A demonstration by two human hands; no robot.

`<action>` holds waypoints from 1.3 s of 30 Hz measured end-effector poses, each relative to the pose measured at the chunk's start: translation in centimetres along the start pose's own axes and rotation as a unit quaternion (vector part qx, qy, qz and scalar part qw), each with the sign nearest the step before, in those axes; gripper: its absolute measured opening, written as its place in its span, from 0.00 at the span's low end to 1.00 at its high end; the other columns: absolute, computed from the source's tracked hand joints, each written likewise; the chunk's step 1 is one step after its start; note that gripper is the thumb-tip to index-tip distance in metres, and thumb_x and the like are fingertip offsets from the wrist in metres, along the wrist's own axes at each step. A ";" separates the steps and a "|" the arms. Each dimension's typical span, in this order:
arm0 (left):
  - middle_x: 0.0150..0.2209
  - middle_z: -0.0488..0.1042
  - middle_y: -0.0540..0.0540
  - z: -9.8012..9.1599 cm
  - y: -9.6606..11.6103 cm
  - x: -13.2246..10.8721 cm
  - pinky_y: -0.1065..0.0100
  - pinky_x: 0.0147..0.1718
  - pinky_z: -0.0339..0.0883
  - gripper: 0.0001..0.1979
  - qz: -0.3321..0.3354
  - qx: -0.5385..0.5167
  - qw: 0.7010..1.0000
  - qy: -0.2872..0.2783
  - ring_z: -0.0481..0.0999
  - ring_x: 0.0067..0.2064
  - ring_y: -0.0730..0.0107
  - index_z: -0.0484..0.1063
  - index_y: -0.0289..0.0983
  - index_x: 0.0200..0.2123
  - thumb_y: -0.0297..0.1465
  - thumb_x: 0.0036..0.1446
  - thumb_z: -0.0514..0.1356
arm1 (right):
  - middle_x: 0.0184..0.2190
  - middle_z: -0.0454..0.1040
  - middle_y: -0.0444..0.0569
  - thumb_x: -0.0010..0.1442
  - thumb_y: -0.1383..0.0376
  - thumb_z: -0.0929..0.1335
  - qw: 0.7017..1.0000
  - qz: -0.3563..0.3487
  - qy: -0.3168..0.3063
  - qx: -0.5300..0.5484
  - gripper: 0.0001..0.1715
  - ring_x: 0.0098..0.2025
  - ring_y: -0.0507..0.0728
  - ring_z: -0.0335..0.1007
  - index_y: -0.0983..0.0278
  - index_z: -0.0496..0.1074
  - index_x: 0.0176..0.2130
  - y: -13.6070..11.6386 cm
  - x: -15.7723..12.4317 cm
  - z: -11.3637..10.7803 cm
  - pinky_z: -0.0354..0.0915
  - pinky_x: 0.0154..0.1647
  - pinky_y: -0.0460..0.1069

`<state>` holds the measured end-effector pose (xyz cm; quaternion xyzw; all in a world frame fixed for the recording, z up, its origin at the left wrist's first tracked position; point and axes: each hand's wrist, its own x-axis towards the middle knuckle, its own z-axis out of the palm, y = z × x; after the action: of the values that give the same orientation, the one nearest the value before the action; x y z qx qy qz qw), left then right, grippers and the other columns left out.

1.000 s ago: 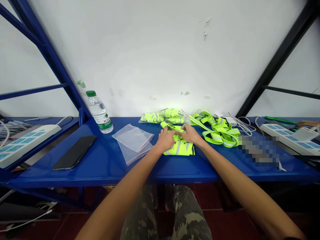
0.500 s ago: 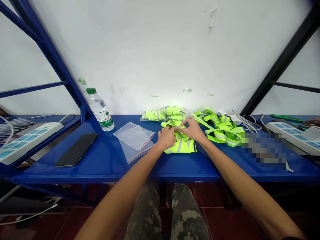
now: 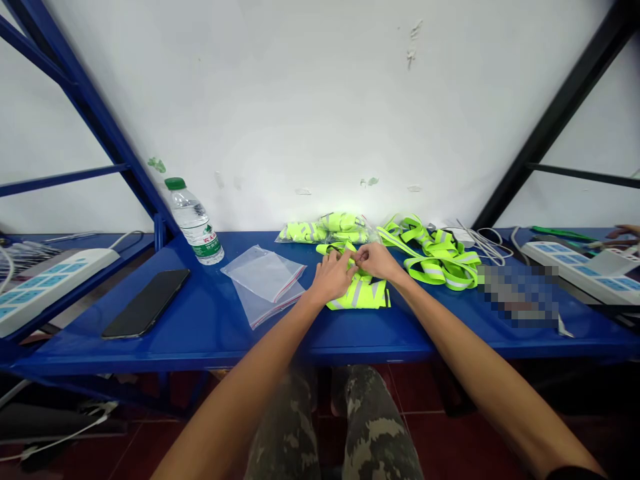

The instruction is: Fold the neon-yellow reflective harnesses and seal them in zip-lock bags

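Table (image 3: 200,303): 1, blue, set against the wall.
Power strips (image 3: 55,288): 2, one at the left end, one at the right.
Loose strap pile (image 3: 450,252): 1, yellow-green with silver stripes, far right of the hands.
Flat clear bags (image 3: 265,272): 2, overlapping, left of the hands.
Bagged straps (image 3: 343,227): far side, by the wall; bag count cannot be told.
Phone (image 3: 147,303): 1, lying dark at left.
Bottle (image 3: 197,223): 1, green-capped, upright, far left.
Folded strap bundle (image 3: 357,293): 1, near centre, beneath both hands.
Left hand (image 3: 334,275): laid over the bundle, fingers bent; grip cannot be told.
Right hand (image 3: 377,259): fingers drawn narrow; whether fabric is pinched cannot be told.
Change, half a second: right fingertips, previously raised and apart from the left hand, now lie close against it; bags, bottle and phone unmoved.
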<state>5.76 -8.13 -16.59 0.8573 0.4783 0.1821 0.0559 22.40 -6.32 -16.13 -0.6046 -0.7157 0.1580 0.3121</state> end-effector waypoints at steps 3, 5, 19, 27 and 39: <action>0.51 0.66 0.40 0.1 -0.1 0.2 0.51 0.48 0.65 0.18 -0.009 0.014 1.000 -0.020 0.67 0.53 0.50 0.64 0.46 0.54 0.44 0.65 0.47 | 0.23 0.75 0.45 0.46 0.72 0.68 0.999 -0.019 -0.027 0.015 0.07 0.27 0.52 0.70 0.68 0.77 0.29 0.2 -0.3 -0.2 0.60 0.27 0.44; 0.51 0.67 0.40 0.2 -0.2 0.4 0.49 0.48 0.64 0.19 -0.020 0.010 0.999 -0.029 0.66 0.54 0.50 0.65 0.46 0.52 0.46 0.65 0.46 | 0.24 0.77 0.46 0.49 0.69 0.69 0.998 -0.036 -0.042 0.021 0.07 0.28 0.53 0.72 0.68 0.77 0.31 0.4 -0.8 -0.7 0.62 0.28 0.45; 0.52 0.68 0.41 0.3 -0.1 0.8 0.48 0.52 0.60 0.16 -0.064 -0.023 0.997 -0.038 0.65 0.57 0.51 0.71 0.49 0.51 0.40 0.61 0.54 | 0.51 0.74 0.56 0.60 0.54 0.68 0.958 -0.261 -0.010 -0.121 0.26 0.53 0.64 0.68 0.62 0.71 0.55 -0.6 -10.4 -1.1 0.64 0.55 0.60; 0.46 0.75 0.44 1.1 -1.6 1.3 0.60 0.52 0.64 0.18 -0.042 -0.179 0.983 0.024 0.72 0.49 0.61 0.74 0.44 0.51 0.34 0.59 0.55 | 0.52 0.74 0.56 0.67 0.58 0.62 0.952 -0.264 -0.003 -0.154 0.21 0.54 0.64 0.69 0.64 0.68 0.56 -0.5 -10.3 -0.7 0.62 0.55 0.60; 0.26 0.74 0.48 0.0 -2.3 1.8 0.71 0.33 0.65 0.14 -0.213 -0.487 0.828 0.177 0.73 0.30 0.70 0.73 0.36 0.26 0.38 0.55 0.54 | 0.37 0.78 0.52 0.70 0.58 0.55 0.978 -0.178 -0.029 -0.107 0.21 0.39 0.60 0.74 0.62 0.72 0.39 -0.6 -6.6 -1.2 0.61 0.40 0.50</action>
<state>4.79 -5.45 -16.75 0.5489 0.4999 0.5238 0.4177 23.17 -13.01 -16.54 -0.4928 -0.8332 0.0395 0.2478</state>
